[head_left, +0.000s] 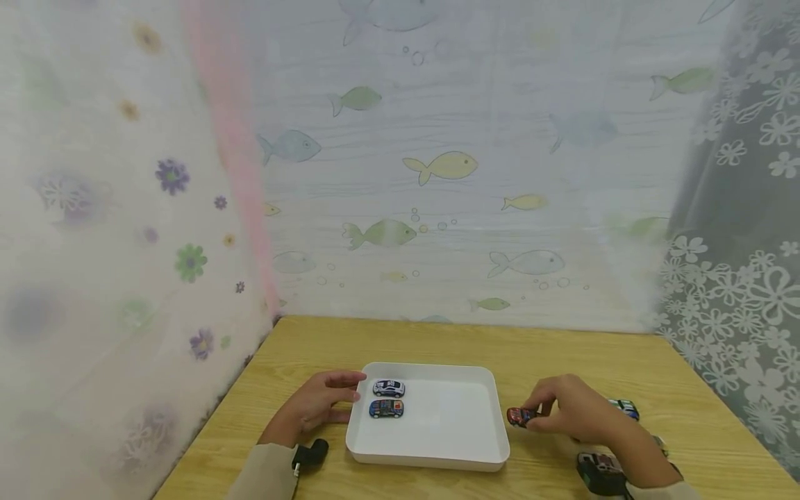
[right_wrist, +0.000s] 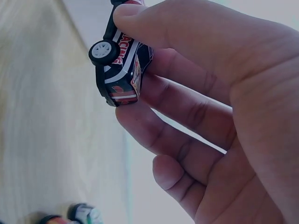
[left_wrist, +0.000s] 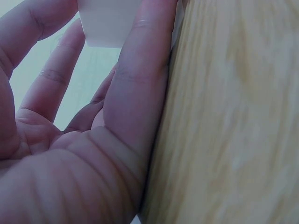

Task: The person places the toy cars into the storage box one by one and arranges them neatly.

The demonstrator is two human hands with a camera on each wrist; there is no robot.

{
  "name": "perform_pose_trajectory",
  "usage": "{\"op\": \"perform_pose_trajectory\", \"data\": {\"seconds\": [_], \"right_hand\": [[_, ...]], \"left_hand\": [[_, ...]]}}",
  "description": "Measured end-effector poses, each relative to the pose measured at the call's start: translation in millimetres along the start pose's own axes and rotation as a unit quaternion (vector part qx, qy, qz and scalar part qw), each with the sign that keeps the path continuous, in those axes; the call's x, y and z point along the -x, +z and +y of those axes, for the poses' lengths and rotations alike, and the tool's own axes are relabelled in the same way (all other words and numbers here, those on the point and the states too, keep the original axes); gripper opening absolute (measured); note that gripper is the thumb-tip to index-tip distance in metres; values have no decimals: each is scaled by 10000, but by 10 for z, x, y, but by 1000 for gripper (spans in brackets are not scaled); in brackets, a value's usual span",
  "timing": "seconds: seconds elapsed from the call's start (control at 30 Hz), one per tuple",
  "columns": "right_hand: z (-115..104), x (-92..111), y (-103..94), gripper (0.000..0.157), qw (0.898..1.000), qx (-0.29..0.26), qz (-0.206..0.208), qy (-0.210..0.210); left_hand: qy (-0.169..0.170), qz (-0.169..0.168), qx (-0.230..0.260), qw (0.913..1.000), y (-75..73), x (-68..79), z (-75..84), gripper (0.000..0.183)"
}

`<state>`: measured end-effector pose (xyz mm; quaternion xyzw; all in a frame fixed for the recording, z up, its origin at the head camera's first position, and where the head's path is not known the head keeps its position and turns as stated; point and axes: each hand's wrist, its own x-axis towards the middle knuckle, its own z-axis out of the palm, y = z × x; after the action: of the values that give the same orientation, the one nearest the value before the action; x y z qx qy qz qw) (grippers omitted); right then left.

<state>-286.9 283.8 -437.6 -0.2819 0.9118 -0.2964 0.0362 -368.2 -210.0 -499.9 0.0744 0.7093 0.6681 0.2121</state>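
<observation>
Far left of frame: beige-sleeved left hand [head_left: 321, 403], lower left of centre. Fingers extended and parted, loosely bent, gripping nothing; tips meet the left wall of a shallow white rectangular tray with rounded corners [head_left: 431, 461]. In the left-wrist view the tray is cut off at the top edge, so exact fingertip contact is hard to read.

Tray, lower centre: at its left end, a white-and-dark-blue toy car [head_left: 389, 388] above a black toy car with blue and red markings [head_left: 386, 408]. Both lie lengthwise left–right, near the left wall. White floor runs from them to the right wall.

Right of the tray: a small red-and-black toy car with white wheels [head_left: 516, 417], outside the tray, just beside its right wall. Long axis roughly left–right, red end pointing left at the tray. Height above the yellow wood-grain table [head_left: 437, 344] unclear.

Right hand [head_left: 571, 410], lower right: thumb and fingers nearly closed, pinching this car, covering its right part; side lettering partly under the thumb.

Farther right: a white-and-green toy car [head_left: 625, 408], partly behind the hand; more items near the forearm, too obscured to count.
</observation>
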Motion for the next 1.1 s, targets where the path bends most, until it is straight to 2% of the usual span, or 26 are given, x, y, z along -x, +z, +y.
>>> {"op": "perform_pose_trajectory", "data": {"seconds": [0.43,0.9,1.1], "right_hand": [[-219,-211,-62,18,9989,344,185,-269],[-372,-393,-40,17,9969,236,443,-611],[-464,-480,-68,17,9968,255,506,-556]], "left_hand": [[59,-65,9,10000,-8,-6,-6,50],[64,-58,0,10000,-2,-1,-17,50],[45,-60,38,10000,5,-1,-7,51]]}}
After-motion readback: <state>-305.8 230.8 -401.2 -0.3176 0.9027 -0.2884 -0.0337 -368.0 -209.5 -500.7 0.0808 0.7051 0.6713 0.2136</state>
